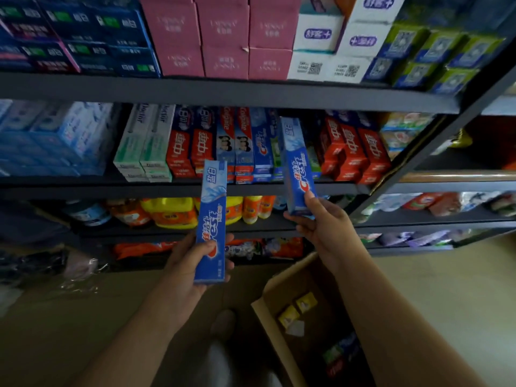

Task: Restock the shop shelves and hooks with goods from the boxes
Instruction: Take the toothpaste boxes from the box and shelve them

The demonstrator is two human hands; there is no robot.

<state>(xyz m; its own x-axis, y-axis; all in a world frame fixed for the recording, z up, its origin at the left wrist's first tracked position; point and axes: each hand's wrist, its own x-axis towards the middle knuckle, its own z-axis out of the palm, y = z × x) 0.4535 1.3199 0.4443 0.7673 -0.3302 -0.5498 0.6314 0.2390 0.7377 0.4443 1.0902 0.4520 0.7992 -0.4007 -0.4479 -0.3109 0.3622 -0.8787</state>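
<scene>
My left hand (192, 258) grips the lower end of a blue Crest toothpaste box (211, 210), held upright in front of the shelves. My right hand (321, 222) grips the bottom of a second blue Crest toothpaste box (296, 160), whose top reaches into the middle shelf's (195, 188) toothpaste row, among other blue Crest boxes (262, 143). Below my right arm an open cardboard box (282, 280) stands on the floor with a few small yellow packs (297, 308) inside.
The middle shelf also holds red toothpaste boxes (349, 152) and white-green ones (142, 146). Pink cartons (223, 37) fill the top shelf. Yellow and orange bottles (173, 213) stand on the lower shelf. Dark bags (42, 263) lie at the left on the floor.
</scene>
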